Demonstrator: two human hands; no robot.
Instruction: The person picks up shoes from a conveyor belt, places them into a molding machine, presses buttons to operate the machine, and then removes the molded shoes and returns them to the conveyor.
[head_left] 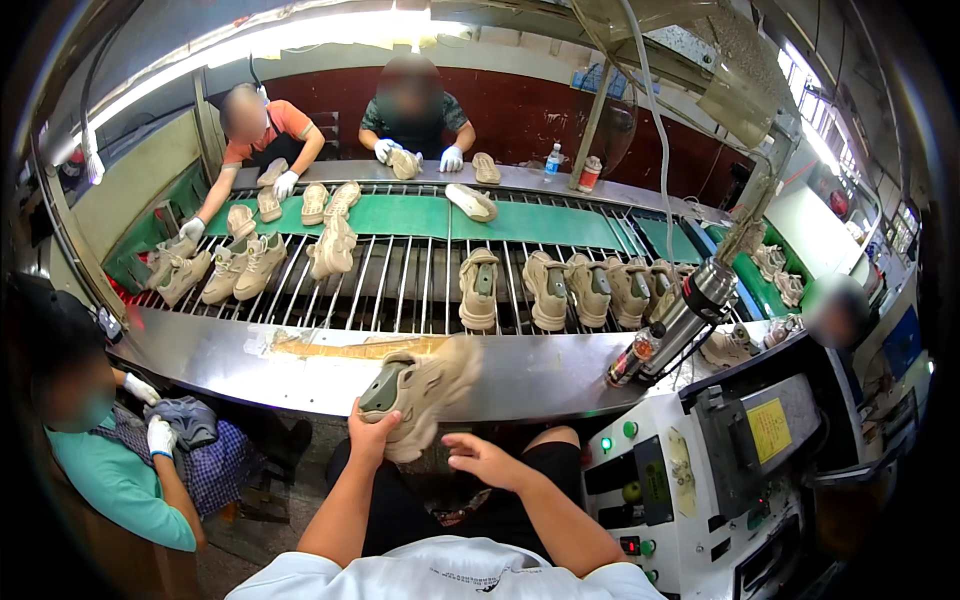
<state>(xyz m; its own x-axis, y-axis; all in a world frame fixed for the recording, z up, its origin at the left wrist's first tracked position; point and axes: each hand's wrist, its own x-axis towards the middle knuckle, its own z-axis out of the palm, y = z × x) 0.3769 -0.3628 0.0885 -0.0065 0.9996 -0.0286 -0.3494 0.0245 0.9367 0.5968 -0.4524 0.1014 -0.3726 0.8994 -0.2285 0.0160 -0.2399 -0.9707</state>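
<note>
Over my lap, in front of the metal ledge, a beige sneaker (425, 395) with a dark green piece in its opening is tilted and partly smeared by motion. My left hand (372, 432) grips it near the green part. To the right of the shoe, my right hand (484, 462) is apart from it, fingers spread and nothing in them. Just beyond the ledge, another beige sneaker (478, 292) stands on the metal rollers, also with a green piece inside. Several similar sneakers (590, 290) line up to its right.
Across the rollers runs a green belt (400, 216) carrying more shoes. A steel flask (690, 315) and a drink bottle (636, 355) stand on the metal ledge (540, 375). At my right is a white control machine (680, 460). Gloved co-workers sit opposite and at left.
</note>
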